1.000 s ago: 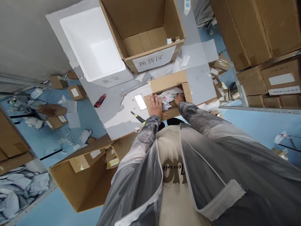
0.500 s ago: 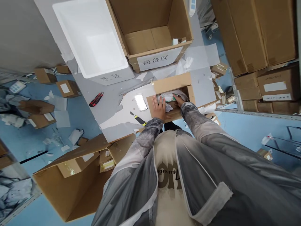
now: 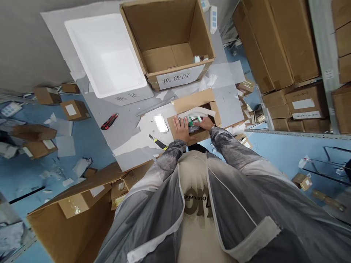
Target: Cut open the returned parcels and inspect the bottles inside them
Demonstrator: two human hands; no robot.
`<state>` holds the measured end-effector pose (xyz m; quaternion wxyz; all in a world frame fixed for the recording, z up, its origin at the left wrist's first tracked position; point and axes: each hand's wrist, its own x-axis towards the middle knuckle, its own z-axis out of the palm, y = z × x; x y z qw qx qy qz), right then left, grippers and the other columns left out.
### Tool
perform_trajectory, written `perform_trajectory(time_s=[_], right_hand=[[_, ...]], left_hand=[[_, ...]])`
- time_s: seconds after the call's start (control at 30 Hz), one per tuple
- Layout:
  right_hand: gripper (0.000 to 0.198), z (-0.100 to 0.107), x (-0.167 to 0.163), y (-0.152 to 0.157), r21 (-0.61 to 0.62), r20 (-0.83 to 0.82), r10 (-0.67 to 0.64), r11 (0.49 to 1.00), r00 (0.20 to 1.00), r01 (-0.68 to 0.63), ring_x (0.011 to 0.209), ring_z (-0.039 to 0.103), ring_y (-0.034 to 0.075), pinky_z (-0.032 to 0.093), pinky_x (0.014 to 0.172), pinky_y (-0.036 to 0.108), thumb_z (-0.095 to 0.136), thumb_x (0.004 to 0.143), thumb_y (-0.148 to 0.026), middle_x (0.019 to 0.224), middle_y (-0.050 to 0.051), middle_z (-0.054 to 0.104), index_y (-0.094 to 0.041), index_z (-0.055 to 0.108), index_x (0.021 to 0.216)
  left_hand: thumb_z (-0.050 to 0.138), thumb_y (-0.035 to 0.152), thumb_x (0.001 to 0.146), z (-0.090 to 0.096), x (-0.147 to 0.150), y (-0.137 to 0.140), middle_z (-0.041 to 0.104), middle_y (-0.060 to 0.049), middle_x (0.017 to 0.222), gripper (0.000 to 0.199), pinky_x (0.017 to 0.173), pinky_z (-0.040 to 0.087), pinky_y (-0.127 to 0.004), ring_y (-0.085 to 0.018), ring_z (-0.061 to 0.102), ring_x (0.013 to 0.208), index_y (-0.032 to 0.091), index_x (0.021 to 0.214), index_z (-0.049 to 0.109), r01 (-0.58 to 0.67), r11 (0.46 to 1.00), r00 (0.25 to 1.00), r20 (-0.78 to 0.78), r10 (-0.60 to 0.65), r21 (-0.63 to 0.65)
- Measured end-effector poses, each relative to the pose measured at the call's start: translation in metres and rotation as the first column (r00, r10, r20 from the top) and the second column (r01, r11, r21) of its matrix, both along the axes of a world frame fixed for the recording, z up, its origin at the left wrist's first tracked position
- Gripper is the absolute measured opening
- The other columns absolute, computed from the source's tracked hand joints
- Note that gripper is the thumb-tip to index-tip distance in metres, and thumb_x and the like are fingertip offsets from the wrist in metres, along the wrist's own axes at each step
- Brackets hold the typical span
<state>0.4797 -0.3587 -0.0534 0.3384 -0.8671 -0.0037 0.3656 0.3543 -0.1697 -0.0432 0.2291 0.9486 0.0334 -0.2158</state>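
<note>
A small open cardboard box (image 3: 216, 116) stands at the table's near edge with its flaps folded out. My left hand (image 3: 181, 129) lies with fingers spread over the box's left flap and near wall. My right hand (image 3: 206, 123) reaches in from the right, its fingers closed on the end of a green-and-white small packet (image 3: 189, 121). White wrapping paper (image 3: 201, 111) lies beside the packet in the box. How far the packet extends is partly hidden by my hands.
Left of the box lie a phone (image 3: 161, 124), a yellow-black box cutter (image 3: 158, 142) and a red-black cutter (image 3: 109, 121). A white foam bin (image 3: 131, 95) and a large carton (image 3: 153, 81) stand behind. Another open carton (image 3: 68, 233) is at the lower left.
More of the green-and-white packet now shows, raised between my hands, with my right fingers at its end. My left hand stays on the flap. The whole view has shifted slightly.
</note>
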Motion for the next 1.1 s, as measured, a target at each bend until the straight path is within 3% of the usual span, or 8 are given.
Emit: perform_trajectory(time_s=[0.13,0.23,0.37,0.53,0.7,0.9,1.03,1.1], right_hand=[[0.071,0.014,-0.004,0.03,-0.168,0.028,0.164,0.973,0.986,-0.157,0.169,0.072,0.042,0.054,0.146,0.047,0.099,0.096,-0.045,0.173,0.018,0.082,-0.02,0.083,0.161],[0.067,0.02,-0.011,0.055,-0.221,0.053,0.247,0.948,0.968,-0.23,0.169,0.072,0.042,0.052,0.148,0.046,0.092,0.104,-0.051,0.174,0.022,0.081,-0.016,0.083,0.16],[0.067,0.029,-0.018,0.071,-0.23,0.086,0.183,0.96,0.979,-0.159,0.157,0.078,0.042,0.052,0.149,0.054,0.087,0.111,-0.062,0.162,0.028,0.086,-0.01,0.082,0.153],[0.059,0.051,-0.005,0.048,-0.043,0.34,0.18,0.983,0.923,-0.177,0.155,0.074,0.037,0.051,0.15,0.058,0.072,0.12,-0.065,0.149,0.022,0.09,-0.014,0.081,0.147],[0.074,0.082,0.014,-0.003,-0.211,0.479,0.383,0.924,0.79,-0.32,0.146,0.074,0.053,0.061,0.134,0.07,0.085,0.109,-0.054,0.152,0.031,0.083,-0.009,0.07,0.166],[0.08,0.112,0.026,-0.024,-0.171,0.616,0.422,0.896,0.665,-0.41,0.145,0.07,0.054,0.057,0.133,0.07,0.079,0.113,-0.055,0.159,0.03,0.079,-0.013,0.059,0.178],[0.078,0.111,0.032,-0.015,-0.145,0.623,0.428,0.886,0.655,-0.44,0.144,0.069,0.052,0.056,0.132,0.068,0.083,0.111,-0.047,0.157,0.028,0.08,-0.013,0.063,0.177],[0.076,0.107,0.033,-0.012,-0.124,0.613,0.442,0.872,0.655,-0.473,0.143,0.07,0.051,0.056,0.133,0.067,0.085,0.109,-0.045,0.156,0.027,0.081,-0.013,0.066,0.176]], left_hand=[[0.109,0.078,0.082,-0.002,0.001,0.0,0.029,-0.042,0.207,0.165,0.159,0.001,-0.089,-0.07,0.005,0.197,-0.006,0.202,0.032,-0.033,0.999,0.999,0.015,0.033,-0.02],[0.104,0.07,0.087,-0.005,0.001,0.001,0.025,-0.041,0.208,0.155,0.159,0.001,-0.089,-0.069,0.004,0.198,-0.006,0.202,0.033,-0.049,0.998,0.999,0.01,0.05,-0.028],[0.102,0.067,0.09,-0.008,0.0,0.004,0.02,-0.041,0.209,0.151,0.16,-0.002,-0.087,-0.068,0.001,0.198,-0.007,0.201,0.033,-0.05,0.998,0.999,0.011,0.051,-0.039],[0.111,0.078,0.078,-0.01,0.0,0.01,0.017,-0.042,0.209,0.171,0.159,-0.003,-0.087,-0.071,-0.001,0.197,-0.009,0.201,0.029,-0.059,0.996,0.998,0.004,0.059,-0.069],[0.109,0.094,0.076,-0.018,0.002,0.019,0.025,-0.047,0.205,0.18,0.16,0.0,-0.084,-0.07,0.004,0.197,-0.012,0.199,0.031,-0.099,0.992,0.994,0.039,0.102,-0.073],[0.102,0.077,0.096,-0.022,0.015,0.034,0.045,-0.039,0.2,0.138,0.16,0.018,-0.085,-0.063,0.029,0.195,0.005,0.197,0.043,-0.256,0.955,0.956,0.107,0.273,-0.151],[0.103,0.057,0.1,-0.01,0.024,0.032,0.068,-0.036,0.172,0.101,0.153,0.043,-0.079,-0.056,0.064,0.171,0.011,0.179,0.06,-0.319,0.929,0.899,0.251,0.359,-0.188],[0.102,0.06,0.102,0.0,0.03,0.028,0.067,-0.036,0.17,0.096,0.149,0.051,-0.074,-0.053,0.065,0.17,0.012,0.174,0.06,-0.322,0.919,0.837,0.386,0.388,-0.226]])
